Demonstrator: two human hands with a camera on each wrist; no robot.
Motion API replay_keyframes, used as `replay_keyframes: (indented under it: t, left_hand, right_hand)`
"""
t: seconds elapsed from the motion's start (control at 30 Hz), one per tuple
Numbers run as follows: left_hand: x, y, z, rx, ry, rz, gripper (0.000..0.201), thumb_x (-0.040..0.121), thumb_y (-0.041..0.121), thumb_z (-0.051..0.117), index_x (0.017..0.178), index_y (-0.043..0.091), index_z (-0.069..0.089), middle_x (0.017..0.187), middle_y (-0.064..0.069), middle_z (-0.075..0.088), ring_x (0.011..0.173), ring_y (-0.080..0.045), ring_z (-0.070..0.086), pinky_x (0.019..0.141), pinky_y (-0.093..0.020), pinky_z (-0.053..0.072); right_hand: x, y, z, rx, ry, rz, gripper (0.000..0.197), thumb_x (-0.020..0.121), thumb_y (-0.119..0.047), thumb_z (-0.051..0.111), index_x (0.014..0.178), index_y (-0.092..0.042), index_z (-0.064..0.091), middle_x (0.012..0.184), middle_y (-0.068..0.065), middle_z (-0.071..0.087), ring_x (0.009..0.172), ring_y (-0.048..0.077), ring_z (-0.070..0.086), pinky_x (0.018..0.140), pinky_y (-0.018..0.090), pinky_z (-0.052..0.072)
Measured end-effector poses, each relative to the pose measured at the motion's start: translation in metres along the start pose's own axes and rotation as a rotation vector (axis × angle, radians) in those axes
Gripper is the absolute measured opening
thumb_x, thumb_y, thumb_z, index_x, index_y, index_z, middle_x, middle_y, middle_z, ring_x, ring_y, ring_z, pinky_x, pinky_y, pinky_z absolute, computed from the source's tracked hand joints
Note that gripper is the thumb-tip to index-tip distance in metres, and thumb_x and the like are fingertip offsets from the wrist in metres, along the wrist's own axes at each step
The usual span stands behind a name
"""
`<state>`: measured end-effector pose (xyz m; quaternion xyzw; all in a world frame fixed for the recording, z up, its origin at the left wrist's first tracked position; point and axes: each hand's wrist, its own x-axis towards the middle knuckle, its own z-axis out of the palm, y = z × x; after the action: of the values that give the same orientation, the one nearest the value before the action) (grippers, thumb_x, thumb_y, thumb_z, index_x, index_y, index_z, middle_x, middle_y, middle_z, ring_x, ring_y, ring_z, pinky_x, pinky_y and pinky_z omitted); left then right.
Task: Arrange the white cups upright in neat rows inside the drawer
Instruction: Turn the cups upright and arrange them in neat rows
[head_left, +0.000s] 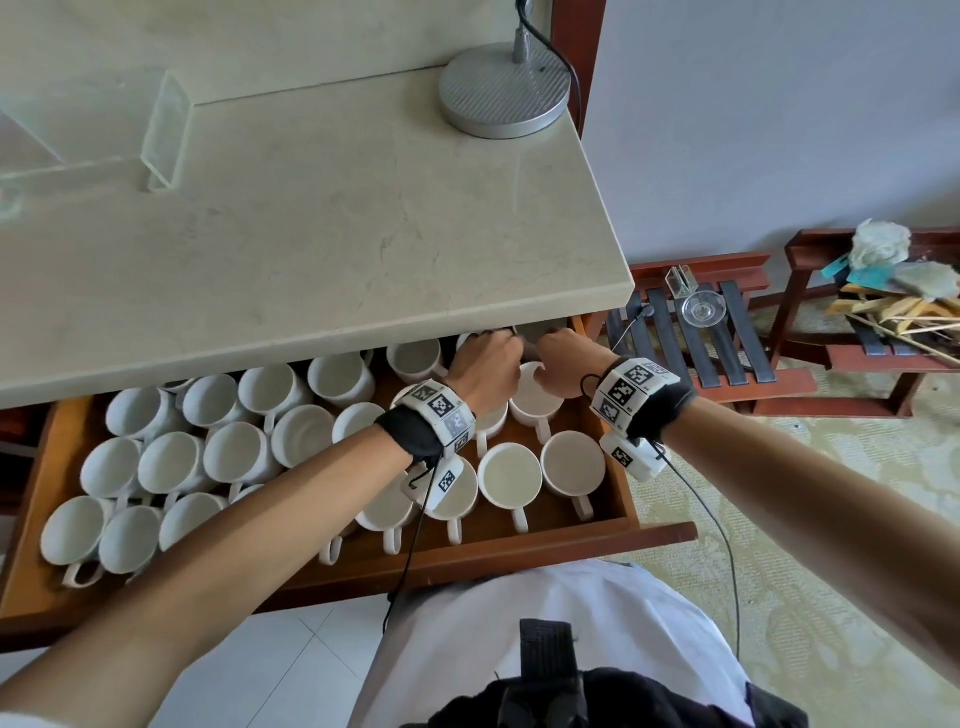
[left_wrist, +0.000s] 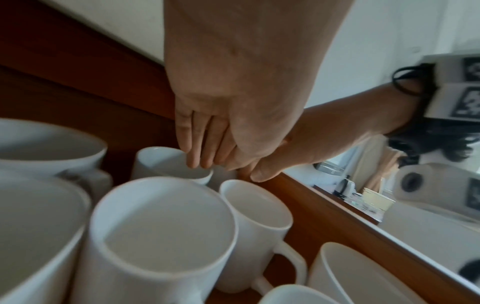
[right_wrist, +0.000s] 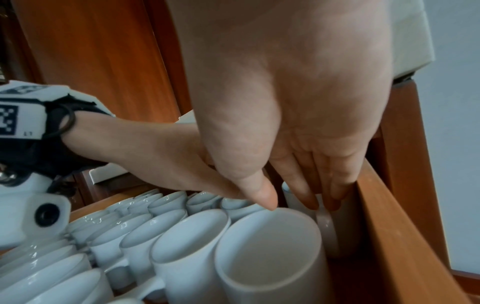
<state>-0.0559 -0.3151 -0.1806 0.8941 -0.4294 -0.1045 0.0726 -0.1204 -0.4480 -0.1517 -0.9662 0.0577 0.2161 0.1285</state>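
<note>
Marble-look beige countertop (head_left: 332, 223) fills the upper half of my head view, with a round grey lamp base (head_left: 504, 91) at its far right corner. Below it the wooden drawer (head_left: 524, 551) stands pulled out, its floor crowded with white cups (head_left: 239, 452), all mouth-up as far as I can see; the rows at the right look orderly, those at the left more jumbled, some leaning on neighbours. To the right of the drawer, on patterned flooring, I see a slatted wooden rack (head_left: 727, 332) carrying a clear glass dish (head_left: 702, 310).

Both forearms reach into the far right corner of the drawer, under the counter's edge. My left hand (head_left: 485, 371) has straight fingers (left_wrist: 193, 148) pointing down, their tips at the rim of a back-row cup (left_wrist: 158, 162); it touches rather than clasps, so I read it as unclenched. My right hand (head_left: 563, 366) is just beside it, next to the drawer's right wall (right_wrist: 394, 226); its fingers (right_wrist: 298, 185) extend down against a corner cup (right_wrist: 327, 226) that is largely hidden, and the thumb tip meets the rim of the nearest cup (right_wrist: 270, 246). Whether the right hand actually holds the corner cup I cannot tell.
</note>
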Motion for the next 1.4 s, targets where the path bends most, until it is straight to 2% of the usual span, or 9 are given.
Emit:
replay_keyframes:
  t: [0.13, 0.2, 0.33, 0.5, 0.67, 0.87, 1.17, 1.33, 1.4]
  left_hand:
    - [0.008, 0.011, -0.001, 0.075, 0.030, 0.079, 0.020, 0.092, 0.002, 0.058, 0.109, 0.009, 0.068, 0.111, -0.010, 0.071, 0.102, -0.029, 0.070, 0.084, -0.039, 0.056]
    - [0.013, 0.016, 0.000, 0.171, 0.002, 0.077, 0.023, 0.097, 0.005, 0.054, 0.114, 0.011, 0.069, 0.116, -0.008, 0.072, 0.109, -0.026, 0.069, 0.088, -0.033, 0.051]
    - [0.023, 0.022, 0.011, 0.265, 0.001, 0.075, 0.026, 0.101, 0.008, 0.050, 0.121, 0.013, 0.066, 0.122, -0.007, 0.070, 0.117, -0.025, 0.065, 0.095, -0.032, 0.047]
    - [0.032, 0.028, 0.014, 0.277, -0.013, 0.052, 0.017, 0.098, 0.013, 0.058, 0.110, 0.016, 0.069, 0.111, -0.006, 0.073, 0.105, -0.026, 0.071, 0.086, -0.035, 0.055]
    - [0.036, 0.032, 0.017, 0.308, 0.004, 0.054, 0.016, 0.095, 0.007, 0.059, 0.102, 0.018, 0.070, 0.100, -0.005, 0.073, 0.095, -0.026, 0.074, 0.077, -0.035, 0.058]
    - [0.037, 0.034, 0.017, 0.286, -0.004, 0.097, 0.020, 0.098, 0.002, 0.052, 0.100, 0.011, 0.070, 0.098, -0.011, 0.073, 0.094, -0.030, 0.073, 0.074, -0.037, 0.057]
    - [0.032, 0.032, 0.014, 0.257, 0.001, 0.088, 0.020, 0.099, 0.009, 0.056, 0.101, 0.017, 0.074, 0.092, -0.007, 0.075, 0.087, -0.026, 0.074, 0.067, -0.033, 0.055]
    - [0.029, 0.029, 0.013, 0.181, -0.001, 0.085, 0.024, 0.098, 0.006, 0.052, 0.108, 0.018, 0.070, 0.097, -0.007, 0.074, 0.091, -0.027, 0.074, 0.066, -0.031, 0.049]
    - [0.022, 0.025, 0.010, 0.089, 0.021, 0.054, 0.031, 0.097, 0.003, 0.052, 0.115, 0.018, 0.071, 0.101, -0.008, 0.075, 0.093, -0.028, 0.074, 0.069, -0.032, 0.052]
  right_hand:
    - [-0.005, 0.002, -0.004, 0.048, 0.003, -0.011, 0.027, 0.096, -0.008, 0.048, 0.113, -0.006, 0.069, 0.112, 0.011, 0.070, 0.105, 0.027, 0.065, 0.090, 0.034, 0.053]
    - [-0.006, 0.009, -0.004, 0.064, -0.001, 0.000, 0.029, 0.094, -0.002, 0.047, 0.111, -0.006, 0.070, 0.109, 0.011, 0.070, 0.103, 0.028, 0.066, 0.091, 0.036, 0.054]
    - [-0.018, 0.025, -0.011, 0.077, 0.008, 0.060, 0.034, 0.091, 0.003, 0.050, 0.114, -0.010, 0.071, 0.112, 0.008, 0.068, 0.095, 0.026, 0.067, 0.080, 0.034, 0.059]
    - [-0.032, 0.040, -0.008, -0.027, 0.041, 0.026, 0.041, 0.085, 0.000, 0.052, 0.114, -0.021, 0.071, 0.130, 0.001, 0.062, 0.115, 0.025, 0.061, 0.087, 0.039, 0.058]
    - [-0.043, 0.045, -0.004, -0.063, 0.077, 0.011, 0.043, 0.088, -0.002, 0.051, 0.119, -0.023, 0.071, 0.136, -0.002, 0.059, 0.127, 0.021, 0.052, 0.088, 0.034, 0.054]
    - [-0.053, 0.042, -0.010, -0.063, 0.062, -0.006, 0.046, 0.088, -0.002, 0.051, 0.126, -0.021, 0.069, 0.150, -0.003, 0.048, 0.137, 0.024, 0.040, 0.096, 0.040, 0.051]
    - [-0.049, 0.042, -0.010, -0.075, 0.050, 0.001, 0.040, 0.091, -0.005, 0.051, 0.125, -0.018, 0.069, 0.148, 0.000, 0.050, 0.135, 0.025, 0.043, 0.096, 0.041, 0.052]
    - [-0.042, 0.043, -0.007, -0.067, 0.088, -0.017, 0.043, 0.089, -0.003, 0.051, 0.124, -0.020, 0.068, 0.136, 0.000, 0.058, 0.125, 0.024, 0.051, 0.091, 0.041, 0.055]
    - [-0.038, 0.040, -0.005, -0.026, 0.126, -0.017, 0.044, 0.089, -0.003, 0.051, 0.126, -0.021, 0.066, 0.130, -0.002, 0.062, 0.118, 0.024, 0.054, 0.087, 0.041, 0.056]
